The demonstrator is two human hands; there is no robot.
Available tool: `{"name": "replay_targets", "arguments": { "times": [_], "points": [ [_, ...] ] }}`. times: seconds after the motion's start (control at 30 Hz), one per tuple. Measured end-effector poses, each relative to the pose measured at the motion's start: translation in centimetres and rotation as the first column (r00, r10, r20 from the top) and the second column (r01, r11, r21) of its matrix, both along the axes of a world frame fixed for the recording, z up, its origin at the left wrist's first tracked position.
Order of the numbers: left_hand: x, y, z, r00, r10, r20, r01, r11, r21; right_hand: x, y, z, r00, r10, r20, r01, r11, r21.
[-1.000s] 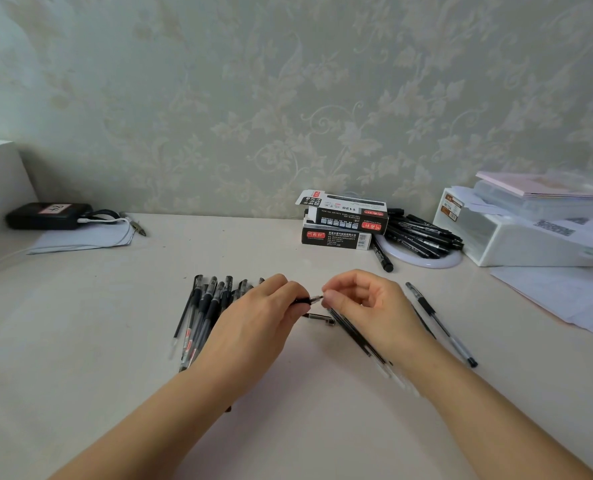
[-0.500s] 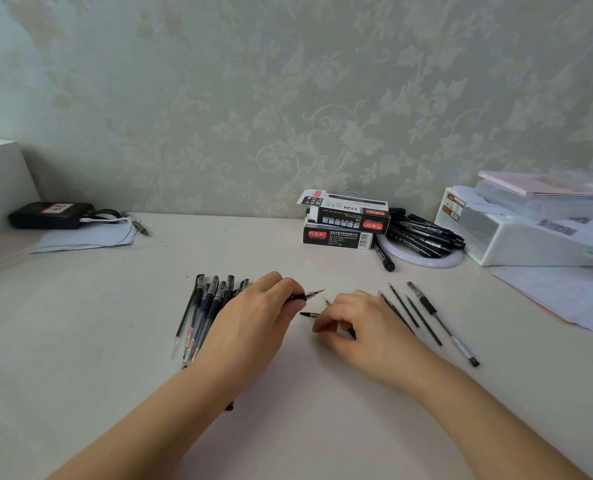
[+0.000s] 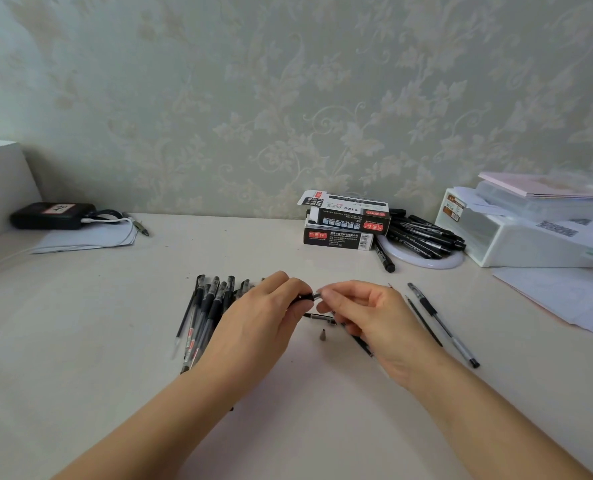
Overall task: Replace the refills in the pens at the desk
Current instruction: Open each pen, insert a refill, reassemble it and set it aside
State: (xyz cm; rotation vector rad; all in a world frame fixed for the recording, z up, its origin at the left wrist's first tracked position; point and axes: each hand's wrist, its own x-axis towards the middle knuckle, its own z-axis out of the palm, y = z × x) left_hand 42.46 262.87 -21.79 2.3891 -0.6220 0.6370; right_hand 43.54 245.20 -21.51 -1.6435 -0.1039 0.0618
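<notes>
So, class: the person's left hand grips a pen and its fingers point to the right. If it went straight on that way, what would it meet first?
Most likely the fingertips of the right hand, already pinching the end of the same pen held by the left hand; depth looks equal, though one view cannot confirm.

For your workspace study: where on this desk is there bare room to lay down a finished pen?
Free: the wide stretch of desk left of the pen row, below the black case; also the near edge right of the right hand. Crowded: between the hands, and the far right by the boxes and marker pile.
</notes>
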Motion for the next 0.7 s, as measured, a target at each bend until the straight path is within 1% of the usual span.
{"name": "replay_targets", "arguments": {
  "times": [0.07,0.13,0.2,0.23,0.27,0.3,0.33,0.4,0.5,0.57,0.63,0.7],
  "points": [
    [0.1,0.0,-0.1,1.000,0.001,0.009,-0.001,1.000,-0.005,0.2,0.0,-0.2,0.999,-0.029,-0.042,0.033,0.996,0.079],
    [0.3,0.2,-0.3,1.000,0.016,0.000,-0.016,1.000,-0.013,0.7,-0.4,-0.2,0.988,-0.139,-0.069,0.151,0.965,0.213],
    [0.5,0.4,-0.6,0.999,0.044,-0.006,-0.045,0.999,-0.018,1.2,-1.1,0.0,0.945,-0.315,-0.093,0.327,0.879,0.346],
    [0.6,0.5,-0.7,0.998,0.065,-0.007,-0.065,0.998,-0.023,1.5,-1.5,0.1,0.914,-0.394,-0.096,0.400,0.833,0.383],
    [0.6,0.6,-0.8,0.996,0.088,-0.007,-0.088,0.996,-0.030,1.7,-1.8,0.2,0.886,-0.456,-0.090,0.452,0.800,0.395],
    [0.6,0.6,-0.9,0.994,0.109,-0.002,-0.109,0.993,-0.039,1.7,-2.0,0.2,0.867,-0.494,-0.073,0.482,0.790,0.379],
    [0.6,0.6,-0.9,0.992,0.127,0.005,-0.127,0.991,-0.051,1.7,-2.1,0.1,0.861,-0.506,-0.051,0.492,0.801,0.341],
    [0.5,0.5,-0.6,0.989,0.145,0.008,-0.143,0.986,-0.079,1.4,-1.7,0.1,0.894,-0.448,0.006,0.434,0.869,0.238],
    [0.2,0.2,0.0,0.994,0.108,-0.005,-0.108,0.988,-0.107,0.6,-0.5,0.0,0.962,-0.263,0.066,0.258,0.963,0.075],
    [0.0,0.0,0.0,0.997,0.078,0.016,-0.076,0.993,-0.085,0.2,0.2,0.1,0.980,-0.184,0.078,0.182,0.983,0.032],
    [-0.1,-0.1,0.0,0.997,0.061,0.045,-0.059,0.997,-0.059,-0.1,0.6,0.2,0.984,-0.160,0.079,0.159,0.987,0.031],
    [0.0,0.0,0.1,0.994,0.085,0.074,-0.082,0.996,-0.042,-0.3,0.5,0.3,0.983,-0.154,0.100,0.152,0.988,0.027]
  ]
}}
